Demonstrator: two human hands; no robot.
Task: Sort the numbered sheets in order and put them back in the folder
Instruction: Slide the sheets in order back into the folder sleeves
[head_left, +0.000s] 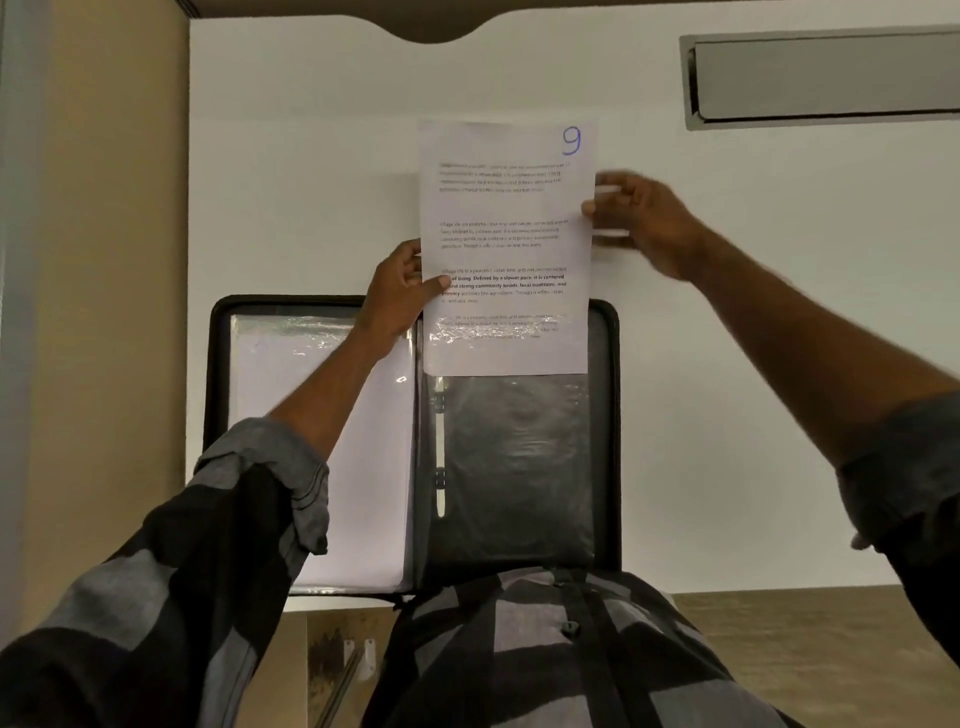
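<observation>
Sheet numbered 9 (506, 208) stands upright over the right half of the open black zip folder (613, 415). Its lower end is tucked under the glossy top edge of the clear plastic sleeve (514, 467), and the rest projects past the folder over the white table (753, 364). The left hand (397, 291) pinches the sheet's left edge, thumb on the printed face. The right hand (644, 223) is at the right edge, fingers curled, but it is too blurred to tell its grip. White pages (363, 441) fill the folder's left pocket.
</observation>
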